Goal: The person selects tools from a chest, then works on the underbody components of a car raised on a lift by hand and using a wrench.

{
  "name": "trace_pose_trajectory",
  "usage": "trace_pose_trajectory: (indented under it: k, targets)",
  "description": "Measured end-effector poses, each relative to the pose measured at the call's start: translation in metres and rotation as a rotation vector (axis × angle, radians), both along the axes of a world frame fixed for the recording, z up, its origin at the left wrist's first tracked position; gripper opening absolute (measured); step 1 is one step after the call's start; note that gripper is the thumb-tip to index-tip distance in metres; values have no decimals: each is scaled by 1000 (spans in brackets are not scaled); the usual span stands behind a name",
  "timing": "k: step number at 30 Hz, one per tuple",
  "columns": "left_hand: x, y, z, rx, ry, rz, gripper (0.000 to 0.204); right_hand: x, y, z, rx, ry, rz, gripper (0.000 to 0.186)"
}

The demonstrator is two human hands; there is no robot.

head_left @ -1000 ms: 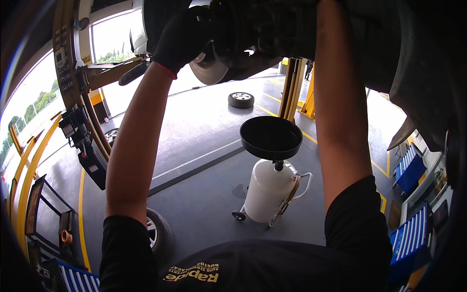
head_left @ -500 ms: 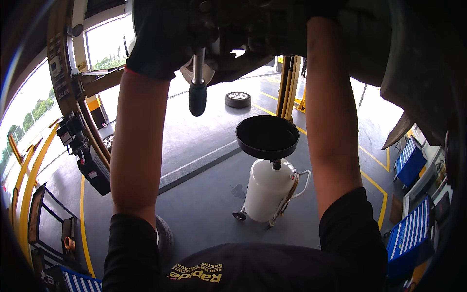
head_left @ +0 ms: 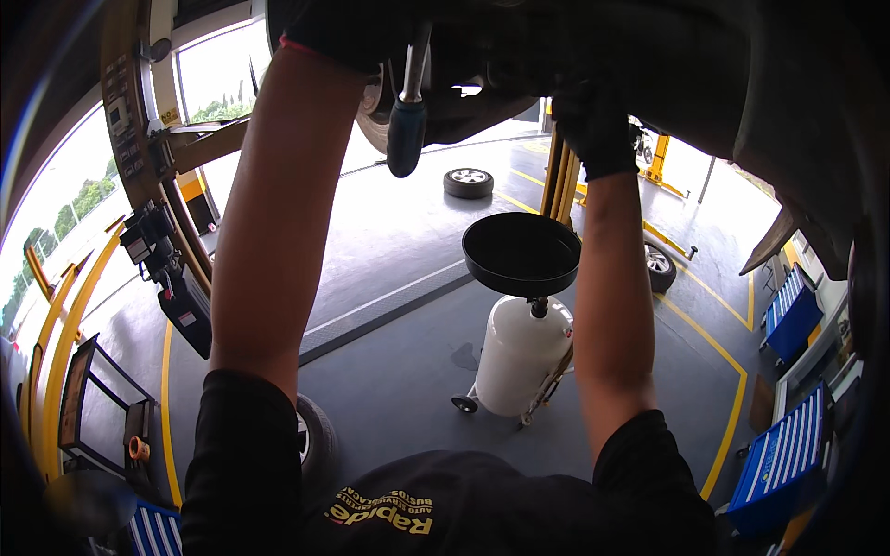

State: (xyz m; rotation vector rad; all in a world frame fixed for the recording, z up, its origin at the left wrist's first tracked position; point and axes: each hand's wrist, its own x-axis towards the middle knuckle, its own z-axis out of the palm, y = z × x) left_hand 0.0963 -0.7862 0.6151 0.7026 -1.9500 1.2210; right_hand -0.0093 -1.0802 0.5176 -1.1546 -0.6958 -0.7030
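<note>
Overhead is the dark underside of a raised car (head_left: pixel 691 83). My left hand (head_left: pixel 334 32), in a black glove, is up among its shadowed parts, fingers hidden, beside a steel-shanked tool with a dark blue handle (head_left: pixel 406 139) hanging downward. My right hand (head_left: pixel 593 125), also black-gloved, is raised under the car with fingers curled at dark parts; what they grip is hidden. Below stands a white drain tank (head_left: pixel 519 361) topped by a wide black pan (head_left: pixel 519 250).
Loose wheels lie on the floor (head_left: pixel 468 183), (head_left: pixel 315 435), (head_left: pixel 658 269). Yellow lift posts (head_left: pixel 565 167) rise behind. A lift column (head_left: pixel 176 250) and black metal frame (head_left: pixel 83 389) stand left; blue tool cabinets (head_left: pixel 779 454) line the right.
The blue-handled tool, upright since the middle frame, has shifted right and up. My left forearm has moved with it. My right hand has come down into clearer view, leftward.
</note>
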Motion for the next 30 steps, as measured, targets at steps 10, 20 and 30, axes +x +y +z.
trace_pose_trajectory:
  k: [10,20,30]
  targets:
    - [23,-11,10,275,183,-187,24,70,66,26,-468,-245,-1110,33]
    - [47,-22,2,746,474,-769,25,81,61,28,-585,-219,-1130,36]
    - [31,-27,-14,562,412,-511,22,65,13,23,-204,-223,-695,42]
